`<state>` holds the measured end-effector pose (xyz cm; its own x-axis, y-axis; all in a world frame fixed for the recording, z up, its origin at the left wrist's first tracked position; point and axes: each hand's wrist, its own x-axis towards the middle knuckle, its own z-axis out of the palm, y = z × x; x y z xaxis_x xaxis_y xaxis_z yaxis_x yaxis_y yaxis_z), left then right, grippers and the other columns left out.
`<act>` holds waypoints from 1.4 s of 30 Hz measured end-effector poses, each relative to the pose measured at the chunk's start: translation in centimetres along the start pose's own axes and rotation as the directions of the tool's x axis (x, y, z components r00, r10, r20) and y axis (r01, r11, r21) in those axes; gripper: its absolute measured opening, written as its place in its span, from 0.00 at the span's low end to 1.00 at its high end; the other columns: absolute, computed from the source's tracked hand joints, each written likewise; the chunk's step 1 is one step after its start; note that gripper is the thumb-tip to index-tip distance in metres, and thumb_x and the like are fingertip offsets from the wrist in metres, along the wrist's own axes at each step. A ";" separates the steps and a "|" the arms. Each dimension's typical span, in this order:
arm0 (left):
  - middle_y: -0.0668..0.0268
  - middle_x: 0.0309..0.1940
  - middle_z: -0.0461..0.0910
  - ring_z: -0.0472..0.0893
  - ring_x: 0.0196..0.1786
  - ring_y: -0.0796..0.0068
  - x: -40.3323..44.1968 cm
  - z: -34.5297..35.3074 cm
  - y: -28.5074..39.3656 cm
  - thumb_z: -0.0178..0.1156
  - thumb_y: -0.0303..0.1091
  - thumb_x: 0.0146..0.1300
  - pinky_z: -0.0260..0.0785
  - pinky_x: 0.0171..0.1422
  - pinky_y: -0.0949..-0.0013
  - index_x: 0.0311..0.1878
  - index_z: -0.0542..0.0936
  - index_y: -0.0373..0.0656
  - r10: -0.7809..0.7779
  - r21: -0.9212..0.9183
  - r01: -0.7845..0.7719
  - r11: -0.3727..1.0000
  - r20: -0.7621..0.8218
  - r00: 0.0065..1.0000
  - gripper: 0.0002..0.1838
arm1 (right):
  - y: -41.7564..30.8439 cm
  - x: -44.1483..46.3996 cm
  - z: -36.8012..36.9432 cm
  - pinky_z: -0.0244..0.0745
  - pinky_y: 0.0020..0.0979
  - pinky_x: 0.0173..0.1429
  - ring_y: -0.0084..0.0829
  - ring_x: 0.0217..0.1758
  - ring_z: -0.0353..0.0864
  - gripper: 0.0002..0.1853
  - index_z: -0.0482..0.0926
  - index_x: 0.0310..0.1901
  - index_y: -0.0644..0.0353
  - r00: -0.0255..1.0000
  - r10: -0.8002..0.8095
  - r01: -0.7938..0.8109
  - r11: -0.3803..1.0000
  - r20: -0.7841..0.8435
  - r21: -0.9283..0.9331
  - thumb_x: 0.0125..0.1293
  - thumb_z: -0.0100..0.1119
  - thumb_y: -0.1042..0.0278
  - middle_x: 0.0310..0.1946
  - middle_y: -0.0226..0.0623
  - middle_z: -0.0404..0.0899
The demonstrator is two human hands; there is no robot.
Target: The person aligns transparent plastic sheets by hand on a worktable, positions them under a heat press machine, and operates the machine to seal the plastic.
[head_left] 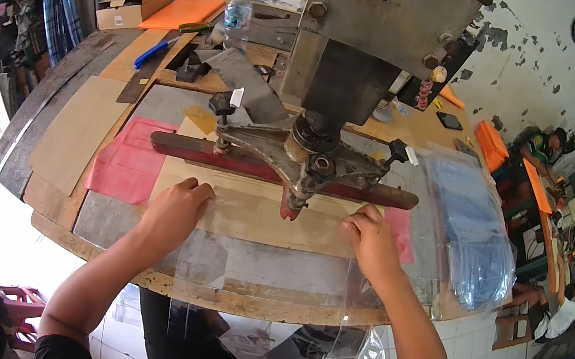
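Observation:
A clear plastic sheet (271,273) lies over a tan board (263,229) and hangs down past the table's front edge. My left hand (181,208) pinches the sheet near its far left corner, fingers closed. At the far right corner, my right hand (372,242) grips it the same way. Just beyond both hands is a press head with a long red-sided bar (244,162), low over the board; whether it touches the sheet I cannot tell. Pink sheets lie beneath at the left (126,162) and right (399,234).
A stack of clear plastic sheets (469,219) lies on the right. Behind are a water bottle (238,17), a blue-handled cutter (152,54), a cardboard box (132,6), orange sheets (182,12) and a phone (449,121). Another person (543,148) sits at a far-right bench.

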<state>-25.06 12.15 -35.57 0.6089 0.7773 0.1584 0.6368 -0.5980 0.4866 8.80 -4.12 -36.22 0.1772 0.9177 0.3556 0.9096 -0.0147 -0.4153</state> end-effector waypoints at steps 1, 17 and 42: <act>0.51 0.44 0.86 0.86 0.46 0.44 -0.1 0.1 -0.2 0.62 0.29 0.71 0.78 0.51 0.47 0.50 0.85 0.39 0.019 0.012 -0.019 1.000 -0.006 1.000 0.09 | -0.1 0.0 -0.3 0.80 0.44 0.48 0.48 0.42 0.85 0.05 0.88 0.43 0.65 1.000 -0.018 0.019 1.000 0.023 -0.015 0.70 0.66 0.74 0.41 0.45 0.80; 0.51 0.38 0.84 0.85 0.41 0.46 -0.4 -0.8 -0.2 0.62 0.24 0.69 0.77 0.47 0.53 0.54 0.87 0.36 0.093 -0.110 -0.094 0.990 -0.015 0.996 0.13 | 1.3 -1.9 -1.7 0.80 0.42 0.46 0.43 0.40 0.83 0.17 0.88 0.58 0.55 0.994 0.026 -0.024 0.999 0.108 -0.021 0.70 0.65 0.77 0.38 0.41 0.78; 0.55 0.32 0.79 0.79 0.29 0.59 1.8 0.4 0.5 0.64 0.26 0.70 0.73 0.38 0.60 0.55 0.88 0.38 0.025 -0.160 -0.036 0.987 -0.069 0.997 0.13 | 1.9 -0.3 -1.6 0.85 0.40 0.45 0.41 0.45 0.88 0.18 0.88 0.57 0.56 0.996 0.077 -0.076 0.997 0.033 -0.033 0.66 0.67 0.80 0.47 0.37 0.83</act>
<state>-23.48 13.15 -35.44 0.5910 0.7734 0.2293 0.5307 -0.5869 0.6115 11.09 -5.04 -35.74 0.2343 0.9265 0.2944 0.9055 -0.0978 -0.4129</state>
